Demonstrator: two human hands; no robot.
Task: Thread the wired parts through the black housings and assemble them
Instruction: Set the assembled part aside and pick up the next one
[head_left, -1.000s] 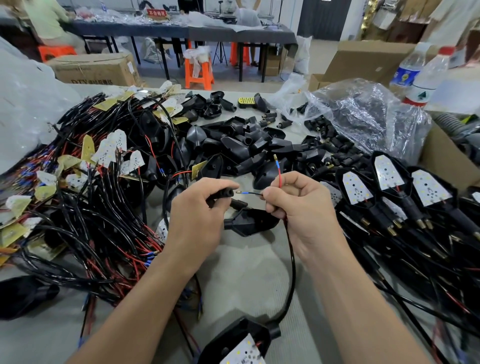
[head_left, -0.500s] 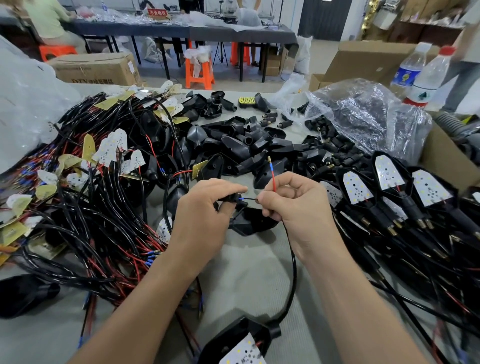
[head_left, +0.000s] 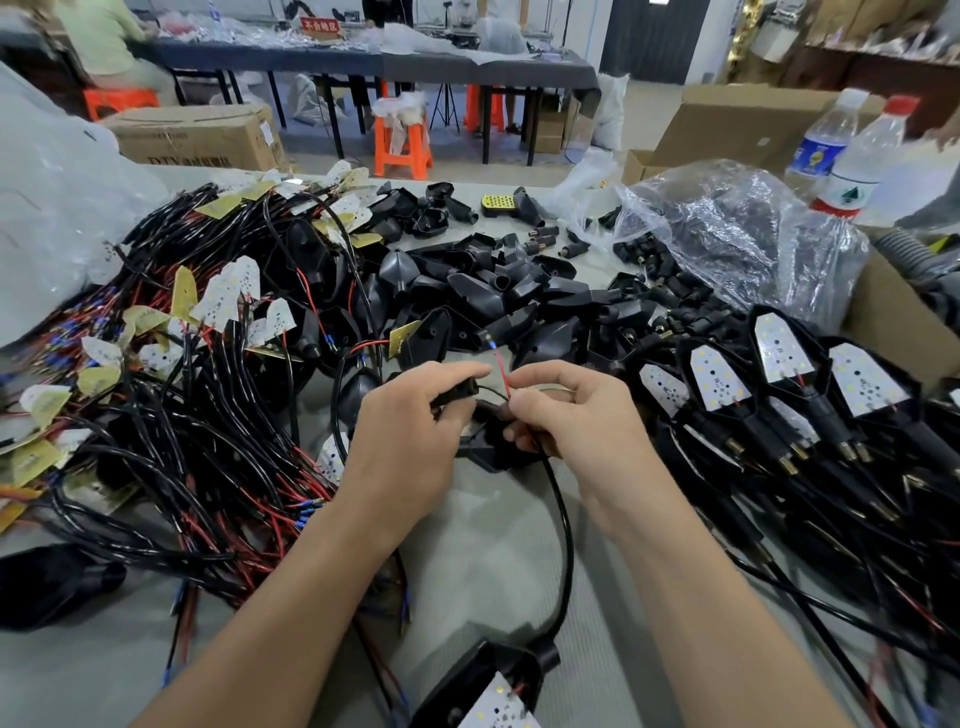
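Closer than 1 s ago: left hand (head_left: 410, 431) pinches black sleeve (head_left: 462, 391), prob. stiff; right hand (head_left: 576, 421) pinches floppy wires (head_left: 502, 375); hold nr tips.

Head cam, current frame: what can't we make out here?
All head view.
- Sleeve mouth, and whether any wire is in it: covered by left hand.
- Where the red wire joins the black cable: inside right hand.
- Housing under hands: mostly hidden.
- Near LED housing: cut by bottom edge.
- Red sign text: too small.
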